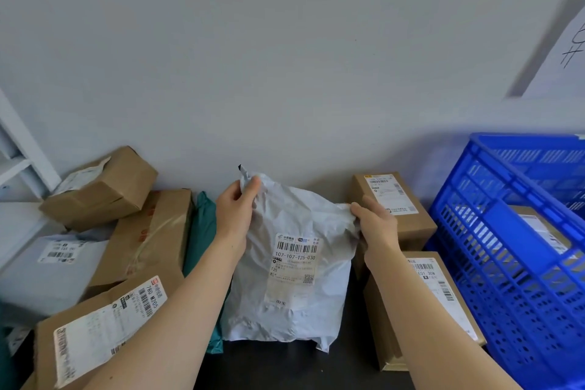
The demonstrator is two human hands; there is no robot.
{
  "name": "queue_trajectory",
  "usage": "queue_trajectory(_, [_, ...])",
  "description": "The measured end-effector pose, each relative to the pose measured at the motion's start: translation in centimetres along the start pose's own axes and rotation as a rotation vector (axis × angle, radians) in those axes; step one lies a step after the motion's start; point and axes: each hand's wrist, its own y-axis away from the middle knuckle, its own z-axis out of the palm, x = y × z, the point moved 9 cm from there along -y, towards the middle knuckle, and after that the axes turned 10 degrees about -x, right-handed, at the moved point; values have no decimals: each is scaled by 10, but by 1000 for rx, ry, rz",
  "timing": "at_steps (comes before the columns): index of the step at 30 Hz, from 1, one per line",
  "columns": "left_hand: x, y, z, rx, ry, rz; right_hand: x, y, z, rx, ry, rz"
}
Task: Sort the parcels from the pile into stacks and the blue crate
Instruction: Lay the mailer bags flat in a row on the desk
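Two hands hold one white poly mailer (294, 263) upright, centre of the dark tabletop (285, 364) (label faces camera). Left hand (235, 209) pinches its top corner; right hand (376, 222) grips its right edge, fingers curled. Cardboard parcel pile (148, 237) lies left; blue crate (512, 231) stands right, a box (538, 228) inside.

White mailer bag (294, 263) label "107-107-T25-030", left box (104, 323) label "780 M205"

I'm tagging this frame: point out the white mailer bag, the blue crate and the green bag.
white mailer bag (294, 266), head view, shipping label
blue crate (506, 288), head view, near wall
green bag (201, 231), head view, exposed strip
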Motion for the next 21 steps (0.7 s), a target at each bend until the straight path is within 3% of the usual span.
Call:
queue_trajectory(3, [-10, -2, -8, 78, 202, -84, -14, 1, 5, -31, -35, -95])
queue_trajectory(7, [-21, -4, -16, 136, 366, -192, -5, -3, 4, -14, -334, 4])
queue_trajectory(10, [-29, -9, -25, 159, 416, -234, 2, -1, 3, -16, -256, 33])
queue_trajectory(16, [-37, -8, -27, 193, 521, -315, -16, 9, 32, -81, 101, -168])
queue_trajectory(21, [-39, -12, -41, 214, 471, -318, -36, 10, 36, -27, 78, -189])
